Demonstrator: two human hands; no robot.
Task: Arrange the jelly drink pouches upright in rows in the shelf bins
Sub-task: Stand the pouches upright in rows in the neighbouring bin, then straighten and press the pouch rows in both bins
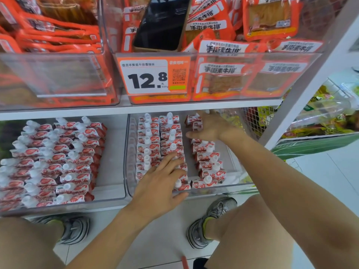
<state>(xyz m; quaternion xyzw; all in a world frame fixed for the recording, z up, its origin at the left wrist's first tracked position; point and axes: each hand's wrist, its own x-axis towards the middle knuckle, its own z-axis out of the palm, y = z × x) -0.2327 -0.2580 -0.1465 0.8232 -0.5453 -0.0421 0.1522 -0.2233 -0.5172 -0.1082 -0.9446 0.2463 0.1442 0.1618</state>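
Jelly drink pouches (148, 141), white with red print and white screw caps, stand in rows inside two clear plastic bins on the lower shelf (116, 110). In the right bin (223, 186) there are three rows running front to back: two tight rows on the left side and a third row (208, 164) further right, set apart from them by a bare strip of the bin floor. The left bin (112, 191) holds more of the same pouches, packed in several rows and leaning toward the left, with an open strip along its right side. The left hand (159, 183) lies over the front pouches of the middle row in the right bin, fingers spread and nearly straight, pressing on their tops rather than closing round any one; its grip is released. The right hand (209, 126) reaches deep into the back of the same bin, at the far end of the third row, its thumb pointing left; the fingers are curled over a pouch (194, 121) there and seem to grasp it, though they are partly hidden. On the shelf above, clear bins hold orange snack packets (221, 78), and a dark phone (163, 24) leans among them. An orange price tag (147, 76) reading 12.8 sits on the front of the upper bin. Below, the person's bare knees and grey sneakers (211, 220) show on the pale floor.
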